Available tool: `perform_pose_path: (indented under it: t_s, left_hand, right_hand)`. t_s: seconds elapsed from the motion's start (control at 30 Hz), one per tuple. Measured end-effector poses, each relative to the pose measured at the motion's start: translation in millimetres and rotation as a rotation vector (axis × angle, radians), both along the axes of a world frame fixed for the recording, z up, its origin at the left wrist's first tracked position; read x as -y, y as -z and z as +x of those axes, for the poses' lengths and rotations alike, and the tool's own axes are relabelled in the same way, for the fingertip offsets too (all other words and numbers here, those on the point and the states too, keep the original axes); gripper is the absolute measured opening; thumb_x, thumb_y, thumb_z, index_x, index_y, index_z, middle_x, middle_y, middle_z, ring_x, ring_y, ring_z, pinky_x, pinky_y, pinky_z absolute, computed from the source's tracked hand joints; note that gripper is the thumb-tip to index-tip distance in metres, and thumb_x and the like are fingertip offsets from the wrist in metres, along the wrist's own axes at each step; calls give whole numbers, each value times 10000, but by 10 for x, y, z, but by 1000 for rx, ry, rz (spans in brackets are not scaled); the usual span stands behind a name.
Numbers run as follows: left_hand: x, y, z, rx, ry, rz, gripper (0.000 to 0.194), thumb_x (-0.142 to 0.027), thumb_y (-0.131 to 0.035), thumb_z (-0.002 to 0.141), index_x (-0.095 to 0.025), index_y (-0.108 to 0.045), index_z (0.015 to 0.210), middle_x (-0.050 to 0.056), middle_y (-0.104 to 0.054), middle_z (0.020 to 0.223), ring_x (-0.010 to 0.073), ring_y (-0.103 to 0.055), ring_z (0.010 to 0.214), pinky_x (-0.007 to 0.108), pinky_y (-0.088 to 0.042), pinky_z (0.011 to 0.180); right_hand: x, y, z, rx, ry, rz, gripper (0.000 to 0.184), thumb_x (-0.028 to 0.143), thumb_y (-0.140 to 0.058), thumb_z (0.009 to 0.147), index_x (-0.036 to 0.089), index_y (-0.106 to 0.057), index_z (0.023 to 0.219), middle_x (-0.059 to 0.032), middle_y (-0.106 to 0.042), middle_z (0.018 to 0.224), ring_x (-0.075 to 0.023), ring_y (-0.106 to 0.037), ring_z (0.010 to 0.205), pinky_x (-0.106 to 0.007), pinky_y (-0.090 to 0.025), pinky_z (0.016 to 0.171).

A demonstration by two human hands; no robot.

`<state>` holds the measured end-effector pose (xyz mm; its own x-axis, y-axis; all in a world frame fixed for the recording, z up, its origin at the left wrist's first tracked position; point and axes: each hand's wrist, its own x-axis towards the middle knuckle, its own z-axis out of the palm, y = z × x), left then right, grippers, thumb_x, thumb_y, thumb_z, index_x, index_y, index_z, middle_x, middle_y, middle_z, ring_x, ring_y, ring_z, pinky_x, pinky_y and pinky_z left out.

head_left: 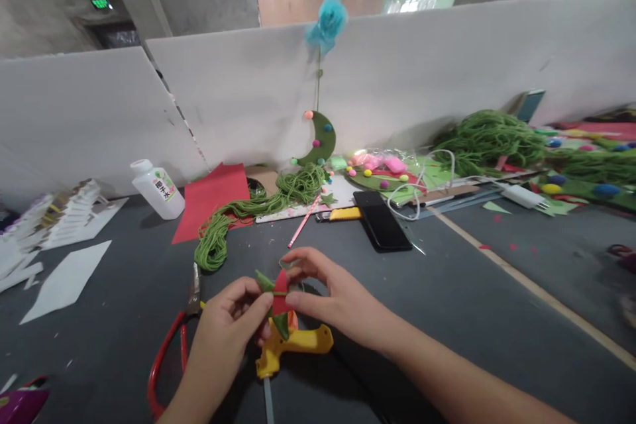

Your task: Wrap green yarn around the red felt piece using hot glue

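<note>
Low in the middle, my left hand [238, 315] pinches a small felt piece [281, 303] of red with green pointed parts. My right hand [328, 291] is closed at the piece's right side, thumb and fingers on a thin strand of green yarn [279, 293] that crosses the red felt. A fine loop of it shows above the right fingertips. Just below lies a yellow glue gun [301, 341] with a glue stick sticking out. Red-handled scissors [167, 354] lie beside my left hand, partly hidden by it.
Behind my hands are a green yarn skein [213, 248], red felt sheet [211, 202], pink pencil [304, 222], yellow cutter [345, 214] and black phone [382, 220]. A white bottle [158, 189] stands at left. A green felt moon [324, 139] leans on the white partition [238, 93].
</note>
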<state>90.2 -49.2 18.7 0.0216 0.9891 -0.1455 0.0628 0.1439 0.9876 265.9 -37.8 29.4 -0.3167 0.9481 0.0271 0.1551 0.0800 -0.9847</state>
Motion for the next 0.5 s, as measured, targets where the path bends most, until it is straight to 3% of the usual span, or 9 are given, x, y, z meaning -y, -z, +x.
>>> perform_pose_path:
  t_s: [0.1, 0.2, 0.27, 0.5]
  left_hand:
    - [27, 56, -38, -21, -24, 6, 235, -354, -700, 722, -189, -575, 612, -61, -530, 436, 95, -470, 416, 195, -396, 439]
    - [8, 88, -101, -39, 0, -3, 227, -340, -705, 729, -191, -571, 621, -59, -546, 433, 99, -481, 413, 202, -408, 446]
    - [3, 94, -126, -14, 12, -22, 218, -336, -704, 738, -189, -576, 639, -54, -567, 439, 98, -489, 414, 202, -412, 453]
    - [63, 57, -93, 103, 36, -75, 199, -325, -705, 743, -177, -604, 659, -39, -611, 441, 92, -529, 413, 193, -423, 478]
  right_hand:
    - [32, 11, -42, 98, 4, -37, 303, 183, -693, 736, 192, -543, 998, 76, -519, 674, -110, -498, 609, -237, -427, 598]
    - [48, 18, -55, 259, 79, 37, 122, 158, -672, 738, 187, -591, 824, 98, -403, 568, -90, -386, 537, -209, -302, 502]
    - [49, 3, -48, 295, 74, 42, 26, 172, -635, 771, 182, -618, 755, 88, -412, 540, -89, -373, 517, -213, -276, 489]
    - [29, -27, -57, 71, 91, 6, 90, 160, -584, 735, 174, -582, 645, 23, -545, 658, -124, -487, 627, -242, -378, 590]
